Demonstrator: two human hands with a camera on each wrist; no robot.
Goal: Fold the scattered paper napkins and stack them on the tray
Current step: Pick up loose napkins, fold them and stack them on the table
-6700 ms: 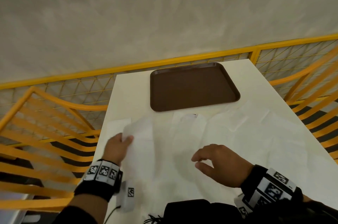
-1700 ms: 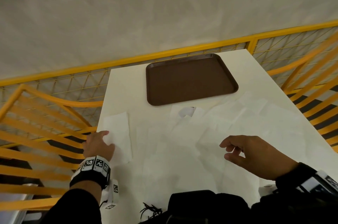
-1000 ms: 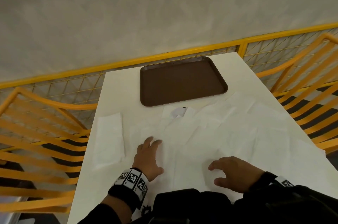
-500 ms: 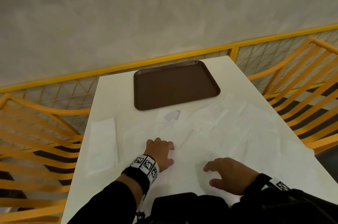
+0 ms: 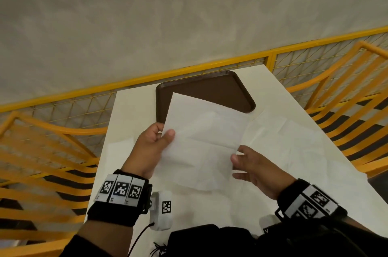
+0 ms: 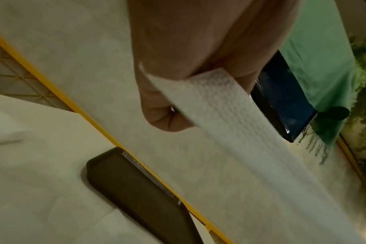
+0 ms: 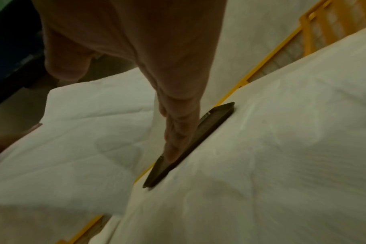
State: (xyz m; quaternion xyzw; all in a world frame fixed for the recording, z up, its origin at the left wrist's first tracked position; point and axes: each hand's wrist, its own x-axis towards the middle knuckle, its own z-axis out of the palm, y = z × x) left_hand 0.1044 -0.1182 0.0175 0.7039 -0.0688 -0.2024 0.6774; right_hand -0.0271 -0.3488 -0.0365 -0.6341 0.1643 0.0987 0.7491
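My left hand (image 5: 165, 133) pinches the left edge of an unfolded white napkin (image 5: 203, 141) and holds it up above the table, in front of the brown tray (image 5: 222, 91). The left wrist view shows thumb and fingers (image 6: 167, 122) pinching the napkin (image 6: 230, 112), with the tray (image 6: 136, 189) below. My right hand (image 5: 239, 162) is at the napkin's right edge. Its fingers (image 7: 178, 132) are straight and the thumb stands apart from them. Nothing lies on the tray. Other flat napkins (image 5: 283, 137) are spread over the white table.
A folded napkin (image 5: 120, 151) lies near the table's left edge. A small white device with a marker (image 5: 163, 208) sits at the near edge. Yellow slatted chairs (image 5: 42, 151) flank the table on both sides, and a yellow railing (image 5: 210, 65) runs behind the tray.
Both hands lay on the napkins on the table. My left hand has since lifted one napkin into the air, and my right hand has come up to its right edge.
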